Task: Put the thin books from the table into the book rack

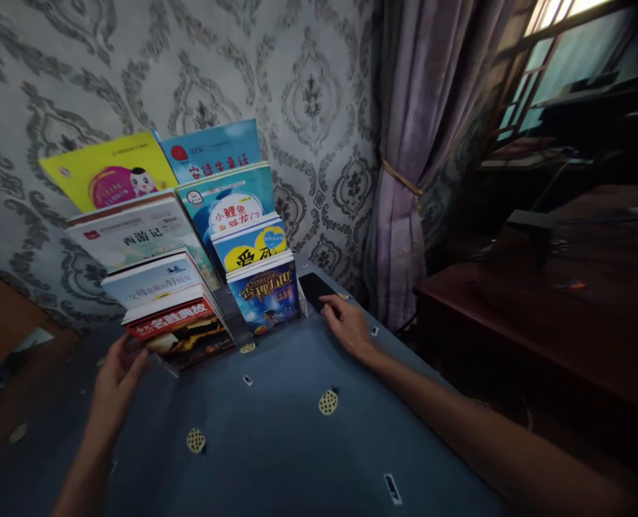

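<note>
Books stand upright in two stepped columns on a cloth-covered table (275,424). At the front of the left column is a red and dark book (189,334); at the front of the right column is a dark blue book (268,298). My left hand (117,380) is beside the lower left edge of the red and dark book, thumb and fingers apart; whether it touches is unclear. My right hand (348,327) lies right of the books, loosely bent with a gap between thumb and forefinger. Its fingertips are at the edge of a flat black object (313,289).
Taller books, among them a yellow one (108,172) and a blue one (214,151), rise behind against the patterned wall (308,93). A tied purple curtain (405,179) hangs at the right. Beyond the table is a dark red surface (545,309).
</note>
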Action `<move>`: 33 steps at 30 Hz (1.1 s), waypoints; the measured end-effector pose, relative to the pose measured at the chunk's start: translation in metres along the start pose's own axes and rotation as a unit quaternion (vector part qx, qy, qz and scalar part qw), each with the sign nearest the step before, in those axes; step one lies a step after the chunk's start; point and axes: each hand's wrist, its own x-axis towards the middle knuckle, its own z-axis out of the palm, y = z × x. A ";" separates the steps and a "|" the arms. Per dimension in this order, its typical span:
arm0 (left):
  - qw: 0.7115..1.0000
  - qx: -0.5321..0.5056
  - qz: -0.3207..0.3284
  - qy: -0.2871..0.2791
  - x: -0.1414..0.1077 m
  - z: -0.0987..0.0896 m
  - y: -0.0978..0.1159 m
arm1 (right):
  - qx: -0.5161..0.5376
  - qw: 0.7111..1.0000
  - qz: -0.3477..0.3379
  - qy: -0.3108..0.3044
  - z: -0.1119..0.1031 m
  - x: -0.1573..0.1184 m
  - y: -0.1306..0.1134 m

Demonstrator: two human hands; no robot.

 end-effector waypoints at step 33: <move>0.966 0.033 0.164 0.199 0.033 0.005 0.070 | 0.038 0.970 -0.229 0.073 -0.007 0.007 -0.069</move>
